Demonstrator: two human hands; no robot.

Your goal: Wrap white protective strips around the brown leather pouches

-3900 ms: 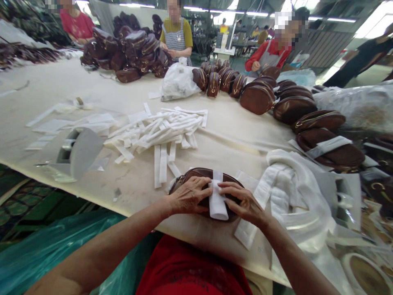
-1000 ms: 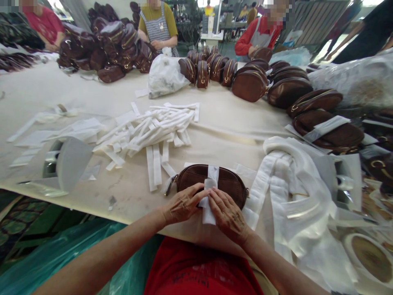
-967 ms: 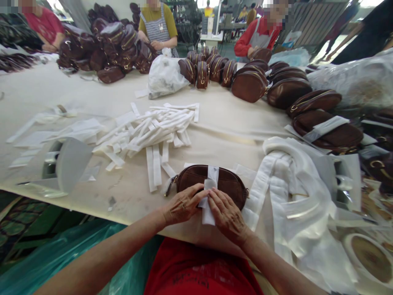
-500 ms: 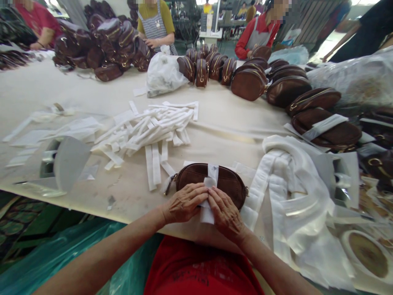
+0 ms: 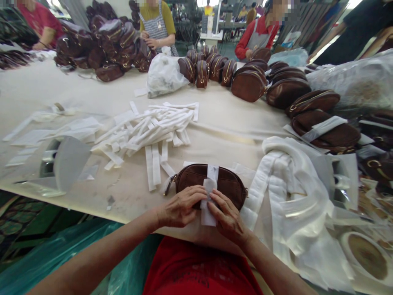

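A small dark brown oval bag (image 5: 190, 175) lies near the table's front edge, with a gold zipper and a puller at its left end. Around its middle runs a white strip (image 5: 213, 174), whose loose lower end hangs over the near side. My left hand (image 5: 181, 205) is closed, its fingertips pressing the strip's left edge against the bag. From the other side my right hand (image 5: 227, 215) has its fingers bent onto the strip, closed on it. Both thumbs are mostly hidden. Beyond my left hand lies a heap of white strips (image 5: 150, 127).
Tape dispensers stand left (image 5: 61, 164) and right (image 5: 337, 178). White wrapping material (image 5: 297, 200) and a tape roll (image 5: 365, 256) lie at right. Finished-looking brown bags (image 5: 250, 86) line the far right, with a bag pile (image 5: 104, 45) at back left. Several people work across the table.
Both hands have shifted slightly apart, baring more of the strip between them. The bag stays in place. At the far right a person in dark clothing has moved left.
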